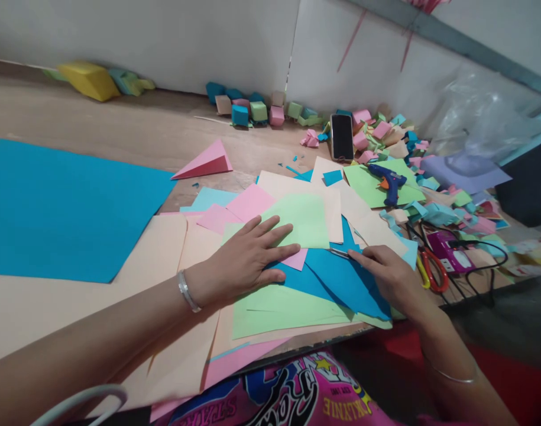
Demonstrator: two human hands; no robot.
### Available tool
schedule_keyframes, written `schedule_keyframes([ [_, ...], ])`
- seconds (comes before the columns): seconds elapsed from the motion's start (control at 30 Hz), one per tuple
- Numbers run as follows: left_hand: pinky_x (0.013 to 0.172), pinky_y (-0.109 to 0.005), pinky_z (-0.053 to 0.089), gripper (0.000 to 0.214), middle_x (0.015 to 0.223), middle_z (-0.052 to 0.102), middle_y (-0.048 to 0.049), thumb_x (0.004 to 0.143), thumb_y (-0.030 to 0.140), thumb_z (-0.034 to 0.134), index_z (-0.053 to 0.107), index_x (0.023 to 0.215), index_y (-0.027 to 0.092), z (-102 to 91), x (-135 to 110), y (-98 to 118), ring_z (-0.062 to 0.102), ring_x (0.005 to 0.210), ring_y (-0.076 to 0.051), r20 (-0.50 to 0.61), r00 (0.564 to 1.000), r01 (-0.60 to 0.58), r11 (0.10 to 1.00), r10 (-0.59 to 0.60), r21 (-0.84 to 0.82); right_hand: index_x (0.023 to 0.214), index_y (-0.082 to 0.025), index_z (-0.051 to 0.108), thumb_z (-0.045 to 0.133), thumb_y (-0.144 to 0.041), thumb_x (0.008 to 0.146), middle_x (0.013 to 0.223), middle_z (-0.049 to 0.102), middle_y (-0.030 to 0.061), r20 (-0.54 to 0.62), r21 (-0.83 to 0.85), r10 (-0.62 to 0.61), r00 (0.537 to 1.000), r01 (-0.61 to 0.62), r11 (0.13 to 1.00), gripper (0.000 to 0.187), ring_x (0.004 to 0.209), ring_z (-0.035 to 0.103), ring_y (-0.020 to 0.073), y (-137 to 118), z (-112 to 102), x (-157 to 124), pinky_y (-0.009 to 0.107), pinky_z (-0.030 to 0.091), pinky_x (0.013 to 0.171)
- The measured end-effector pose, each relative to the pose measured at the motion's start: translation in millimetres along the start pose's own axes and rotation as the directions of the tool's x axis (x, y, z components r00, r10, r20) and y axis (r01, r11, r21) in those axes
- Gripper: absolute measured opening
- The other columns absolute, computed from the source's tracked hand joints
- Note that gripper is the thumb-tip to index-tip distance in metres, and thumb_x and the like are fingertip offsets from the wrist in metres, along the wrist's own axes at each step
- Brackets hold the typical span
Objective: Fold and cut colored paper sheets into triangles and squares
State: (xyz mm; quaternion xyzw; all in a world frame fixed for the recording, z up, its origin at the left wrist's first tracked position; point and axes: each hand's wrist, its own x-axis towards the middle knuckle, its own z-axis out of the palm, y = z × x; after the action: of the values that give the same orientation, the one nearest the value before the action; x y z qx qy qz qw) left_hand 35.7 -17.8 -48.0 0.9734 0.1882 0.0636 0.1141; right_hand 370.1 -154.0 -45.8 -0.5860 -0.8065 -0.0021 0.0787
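My left hand [246, 254] lies flat with its fingers spread, pressing on a light green sheet [308, 222] on top of layered papers. In my right hand [388, 269], closed fingers hold a slim metal blade-like tool [340, 253]; its handle is hidden, so I cannot tell its exact kind. The tool's tip is at the lower right edge of the green sheet, over blue paper [341, 278]. Under both hands are cream, pink, green and blue sheets, including a cream sheet [270, 180] at the far side.
A large blue sheet [70, 207] lies left, near a folded pink paper piece [208, 161]. Beyond the papers are a phone [342, 137], a glue gun [389, 183] and many small paper boxes [240, 115]. Orange-handled scissors [436, 271] and a purple corded device [450, 251] sit right.
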Motion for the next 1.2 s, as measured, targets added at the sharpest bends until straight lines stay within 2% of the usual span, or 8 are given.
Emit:
schedule_keyframes([
  [0.3,0.116,-0.054,0.019,0.063,0.159,0.029,-0.0007,0.092,0.069,0.032,0.035,0.148,0.04,1.9,1,-2,0.023,0.146,-0.033,-0.012,1.0,-0.01,0.999,0.011,0.032,0.139,-0.027,0.053,0.032,-0.019,0.097,0.108,0.062,0.0099,-0.027,0.106,-0.004,1.0,0.007,0.994,0.048,0.101,0.055,0.0238,-2,6,0,0.039,0.048,0.087],
  [0.5,0.118,-0.055,0.016,0.063,0.16,0.027,-0.0005,0.093,0.069,0.03,0.039,0.146,0.037,-0.9,1,3,0.017,0.148,-0.033,-0.005,1.0,0.009,0.999,-0.009,0.032,0.13,-0.023,0.063,0.032,-0.02,0.098,0.101,0.062,0.0115,-0.046,0.038,0.026,0.999,-0.025,0.999,0.045,0.094,0.057,0.0249,4,-1,-7,0.038,0.049,0.08],
  [0.6,0.121,-0.05,0.009,0.062,0.162,0.021,0.0011,0.098,0.062,0.026,0.034,0.15,0.029,-0.3,2,6,0.009,0.151,-0.027,0.015,0.999,-0.032,0.999,0.032,0.026,0.132,-0.021,0.061,0.031,-0.019,0.098,0.101,0.062,0.0124,-0.052,0.023,0.0,0.999,0.001,1.0,0.046,0.095,0.057,0.0251,3,-1,-7,0.038,0.049,0.08],
  [0.67,0.122,-0.046,0.006,0.063,0.162,0.018,0.0013,0.099,0.06,0.024,0.029,0.152,0.026,0.0,2,7,0.01,0.151,-0.023,0.05,0.997,-0.058,0.998,0.058,0.009,0.136,-0.022,0.057,0.03,-0.017,0.098,0.104,0.062,0.0124,-0.056,0.012,-0.034,0.998,0.035,0.999,0.047,0.097,0.056,0.0247,2,2,-4,0.038,0.049,0.081],
  [0.77,0.121,-0.044,0.004,0.064,0.162,0.017,0.0027,0.099,0.062,0.024,0.022,0.154,0.028,0.1,2,8,0.011,0.151,-0.022,0.075,0.995,-0.061,0.998,0.061,0.002,0.142,-0.023,0.05,0.032,-0.017,0.097,0.105,0.061,0.0117,-0.057,-0.018,-0.074,0.996,0.073,0.997,0.048,0.097,0.056,0.024,1,9,0,0.038,0.049,0.081],
  [0.87,0.121,-0.044,0.002,0.063,0.162,0.016,0.0038,0.099,0.061,0.024,0.019,0.154,0.03,1.0,2,7,0.012,0.151,-0.021,0.061,0.996,-0.07,0.997,0.068,0.02,0.143,-0.022,0.049,0.034,-0.018,0.098,0.103,0.061,0.0113,-0.059,-0.041,-0.081,0.995,0.078,0.996,0.048,0.096,0.055,0.0236,-5,12,4,0.038,0.05,0.081],
  [1.03,0.121,-0.044,0.005,0.062,0.161,0.019,0.0033,0.099,0.061,0.023,0.022,0.154,0.031,3.8,1,5,0.015,0.15,-0.022,0.026,0.996,-0.083,0.996,0.081,0.046,0.132,-0.012,0.059,0.032,-0.015,0.099,0.099,0.06,0.0138,-0.117,-0.049,-0.094,0.989,0.089,0.995,0.043,0.094,0.055,0.0224,-26,2,9,0.035,0.049,0.081],
  [1.2,0.121,-0.044,0.008,0.062,0.16,0.022,0.0022,0.099,0.061,0.025,0.024,0.153,0.031,3.8,2,5,0.018,0.149,-0.023,0.004,0.995,-0.095,0.994,0.095,0.044,0.125,-0.012,0.064,0.033,-0.013,0.099,0.092,0.06,0.0114,-0.143,-0.092,-0.134,0.981,0.122,0.988,0.04,0.086,0.056,0.0195,-35,-7,9,0.03,0.048,0.073],
])
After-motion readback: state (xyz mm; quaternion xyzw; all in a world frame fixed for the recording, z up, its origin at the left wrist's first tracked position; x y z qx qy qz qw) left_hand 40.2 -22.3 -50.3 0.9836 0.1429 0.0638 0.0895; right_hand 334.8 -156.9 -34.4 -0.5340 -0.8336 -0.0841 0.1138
